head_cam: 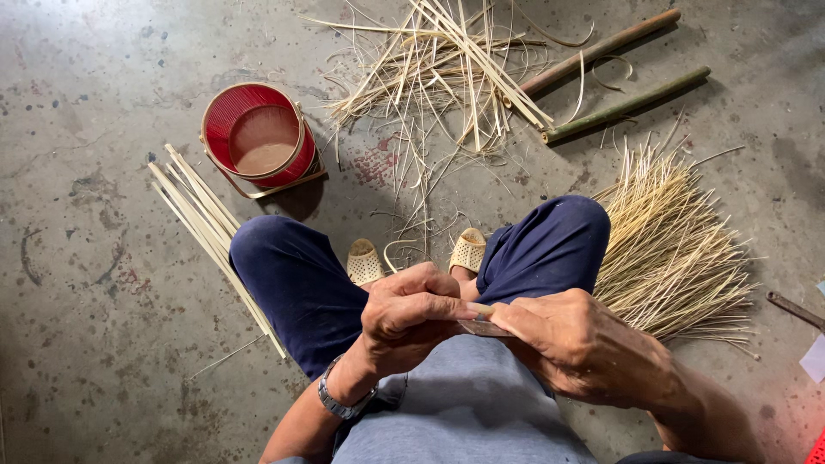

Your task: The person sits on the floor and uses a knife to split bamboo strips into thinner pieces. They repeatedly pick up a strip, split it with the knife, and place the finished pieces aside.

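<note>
My left hand (408, 311) and my right hand (580, 344) meet in front of my lap, above my knees in dark blue trousers. Between them I hold a thin pale bamboo strip (481, 308) and a dark flat blade (483, 328). The left fingers pinch the strip's end; the right hand grips the blade beside it. How far the strip runs is hidden by my hands. A metal watch (342, 400) sits on my left wrist.
A red woven basket (259, 137) stands on the concrete floor at upper left, flat bamboo strips (206, 228) beside it. Loose shavings (447, 73) and two bamboo poles (619, 107) lie ahead. A fan of thin splints (675, 249) is at right, a metal tool (795, 309) at the edge.
</note>
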